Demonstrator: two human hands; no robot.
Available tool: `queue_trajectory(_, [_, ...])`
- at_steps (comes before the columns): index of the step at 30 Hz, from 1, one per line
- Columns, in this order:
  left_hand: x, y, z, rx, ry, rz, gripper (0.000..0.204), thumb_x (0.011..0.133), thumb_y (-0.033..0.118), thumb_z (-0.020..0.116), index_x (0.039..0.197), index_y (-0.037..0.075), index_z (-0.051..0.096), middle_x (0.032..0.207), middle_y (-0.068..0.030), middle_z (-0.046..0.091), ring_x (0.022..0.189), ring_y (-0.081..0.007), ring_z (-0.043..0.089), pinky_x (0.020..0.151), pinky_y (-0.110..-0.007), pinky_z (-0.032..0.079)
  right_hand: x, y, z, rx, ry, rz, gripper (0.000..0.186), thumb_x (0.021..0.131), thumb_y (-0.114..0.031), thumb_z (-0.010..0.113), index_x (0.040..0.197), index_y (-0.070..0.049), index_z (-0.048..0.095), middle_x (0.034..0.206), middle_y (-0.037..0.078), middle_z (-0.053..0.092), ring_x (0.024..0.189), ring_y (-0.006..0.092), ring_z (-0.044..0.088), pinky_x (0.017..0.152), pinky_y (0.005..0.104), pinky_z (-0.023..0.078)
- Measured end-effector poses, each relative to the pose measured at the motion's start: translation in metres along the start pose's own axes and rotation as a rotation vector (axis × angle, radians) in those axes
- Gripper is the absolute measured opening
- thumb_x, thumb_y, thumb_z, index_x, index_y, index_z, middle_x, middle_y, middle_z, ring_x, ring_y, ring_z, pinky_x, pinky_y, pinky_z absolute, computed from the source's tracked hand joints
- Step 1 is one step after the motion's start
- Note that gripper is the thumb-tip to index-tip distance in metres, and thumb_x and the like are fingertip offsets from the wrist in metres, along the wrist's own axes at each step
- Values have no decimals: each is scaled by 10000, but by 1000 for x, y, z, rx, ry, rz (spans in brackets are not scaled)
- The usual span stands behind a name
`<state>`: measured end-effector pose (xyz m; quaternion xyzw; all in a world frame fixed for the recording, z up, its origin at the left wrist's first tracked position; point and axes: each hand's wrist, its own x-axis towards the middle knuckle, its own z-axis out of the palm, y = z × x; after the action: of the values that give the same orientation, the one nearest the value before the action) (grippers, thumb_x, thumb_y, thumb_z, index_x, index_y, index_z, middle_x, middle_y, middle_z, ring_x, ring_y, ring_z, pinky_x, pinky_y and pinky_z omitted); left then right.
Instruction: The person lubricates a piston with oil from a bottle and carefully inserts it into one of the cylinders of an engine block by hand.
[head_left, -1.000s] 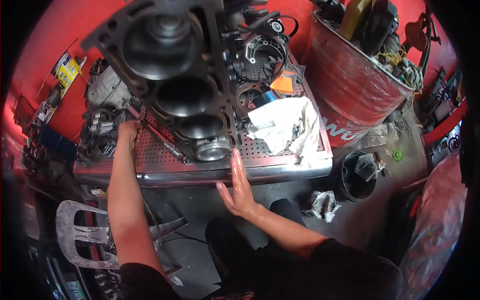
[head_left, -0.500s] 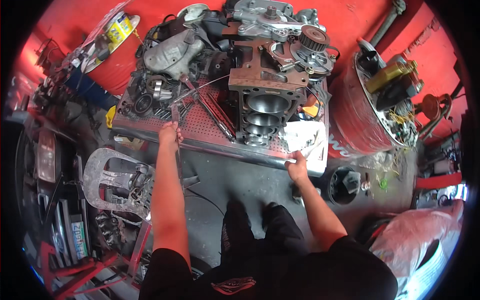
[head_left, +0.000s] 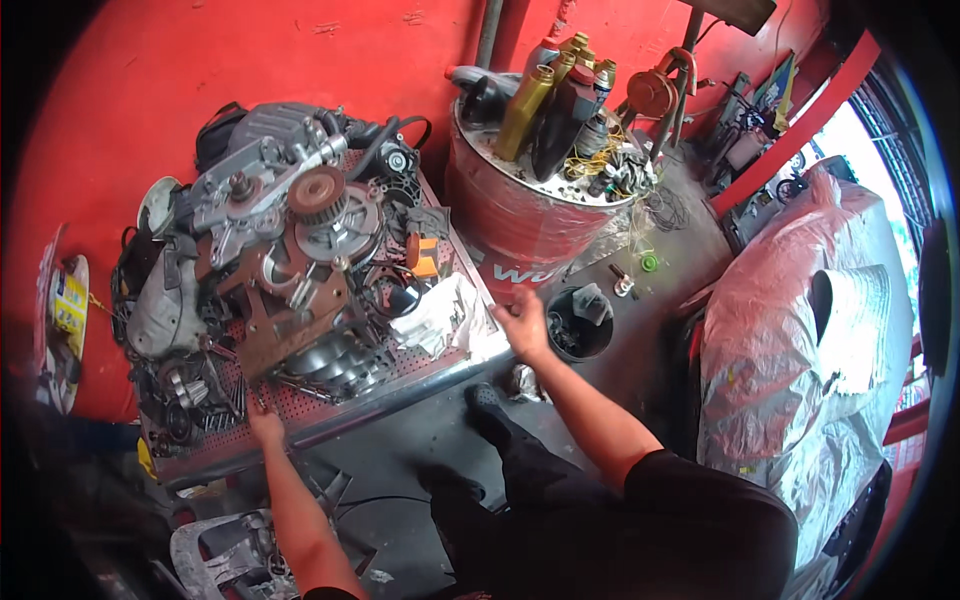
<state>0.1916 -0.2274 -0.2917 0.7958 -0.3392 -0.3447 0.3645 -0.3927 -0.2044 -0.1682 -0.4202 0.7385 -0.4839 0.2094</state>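
At the front edge of the perforated metal table (head_left: 215, 455), my left hand (head_left: 266, 426) is close to small metal parts. Its fingers are blurred, and I cannot make out whether they hold anything. My right hand (head_left: 527, 328) is by the table's right corner, thumb and fingers apart, with nothing visible in it. Beside it lies a crumpled white cloth or paper (head_left: 440, 318). Between my hands stands an engine block (head_left: 290, 340), blurred, its cylinder bores facing the front edge. A toothed pulley (head_left: 317, 194) and a grey metal housing (head_left: 245, 190) are behind it.
A grey cast cover (head_left: 165, 310) lies at the table's left. Behind the right corner stands a wrapped drum (head_left: 490, 215) topped with gold bottles (head_left: 524, 115) and wires. On the floor are a black bucket (head_left: 580, 335) and a grey plastic chair (head_left: 215, 555). Plastic sheeting (head_left: 780, 380) covers something at right.
My view has swung right, so the table and engine block appear farther left. My right hand has come away from the white cloth, its fingers spreading. The thin strip by my left hand no longer shows clearly.
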Motion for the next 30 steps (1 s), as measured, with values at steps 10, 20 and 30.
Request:
queue_trajectory(10, [-275,104,95,414,-93,200,319,846,133,791,1138,29,719,828,-116,740,753,-213,713,744,-392,575,219,-151,-3,151,204,-195,643,924,-318,784,1405,18,522,1325,221,596,1216,299,605,1016,405,503])
queue_trajectory(20, [-234,560,401,83,-42,1093,804,794,229,854,1440,-34,456,1258,-237,576,1219,-428,509,1032,-510,441,134,-40,-65,609,-96,357,425,1079,-311,598,1298,54,598,1079,120,670,983,182,674,833,307,596])
queue_trajectory(30, [-204,589,511,106,69,824,710,652,327,917,1188,30,558,1234,-170,591,1212,-344,541,955,-535,464,124,26,-128,529,-346,203,78,962,-18,699,959,-74,645,964,21,680,894,114,623,821,277,521])
